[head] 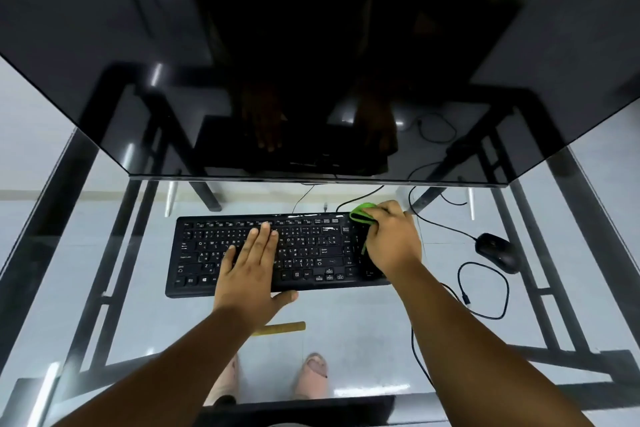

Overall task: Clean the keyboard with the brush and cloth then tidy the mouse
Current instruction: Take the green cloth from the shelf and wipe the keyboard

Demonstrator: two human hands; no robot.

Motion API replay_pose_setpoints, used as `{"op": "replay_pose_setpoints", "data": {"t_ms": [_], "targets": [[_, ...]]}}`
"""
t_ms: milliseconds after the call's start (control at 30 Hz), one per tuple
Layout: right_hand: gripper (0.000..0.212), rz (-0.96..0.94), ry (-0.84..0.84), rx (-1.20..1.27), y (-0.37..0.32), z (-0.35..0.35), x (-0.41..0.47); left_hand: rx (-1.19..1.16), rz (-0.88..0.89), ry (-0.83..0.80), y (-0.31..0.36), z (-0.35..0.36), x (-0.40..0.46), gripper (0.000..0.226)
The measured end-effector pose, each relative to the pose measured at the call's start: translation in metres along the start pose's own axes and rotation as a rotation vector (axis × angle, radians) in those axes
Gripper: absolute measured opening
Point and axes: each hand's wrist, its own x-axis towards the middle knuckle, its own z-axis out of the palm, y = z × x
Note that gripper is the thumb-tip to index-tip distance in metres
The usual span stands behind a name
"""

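Keyboard (pixel 277 253) is laid with its long axis running left to right across the middle of the glass surface (pixel 346 350), just before the monitor (pixel 311 80). Its right end is covered by the right hand (pixel 389 239), closed around the green cloth (pixel 362 213), so the unwiped keys are judged to lie leftward. The left hand (pixel 251 267) is pressed open and flat on the middle keys, and the mouse (pixel 498 252) is set toward the right edge, nearer the right hand.

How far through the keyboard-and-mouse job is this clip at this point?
Brushing may be done: the brush lies on the glass desk near the left wrist, in neither hand. Wiping is in hand: the right hand presses the green cloth on the keyboard's right end while the left hand lies flat on the keys. The mouse and its looped cable remain untidied.
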Motion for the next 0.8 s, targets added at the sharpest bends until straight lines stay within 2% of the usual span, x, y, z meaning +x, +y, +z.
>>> {"op": "replay_pose_setpoints", "data": {"t_ms": [200,400,567,700,800], "targets": [[0.051,-0.241,-0.081,0.006,-0.01,0.009,-0.008,-0.012,-0.055,-0.007,-0.021,-0.008,-0.001,0.117],[0.051,-0.064,-0.049,-0.021,-0.017,0.008,0.002,-0.047,-0.07,0.015,-0.032,-0.011,-0.006,0.119],[0.048,-0.214,-0.143,0.032,-0.037,0.016,-0.001,-0.075,-0.069,0.032,-0.038,-0.013,-0.006,0.119],[0.041,0.018,-0.045,0.001,-0.04,0.01,0.0,-0.084,-0.093,0.011,-0.054,-0.022,-0.004,0.126],[0.043,0.067,-0.084,-0.048,-0.06,0.015,-0.002,-0.08,-0.109,-0.014,-0.065,-0.027,-0.004,0.132]]}}
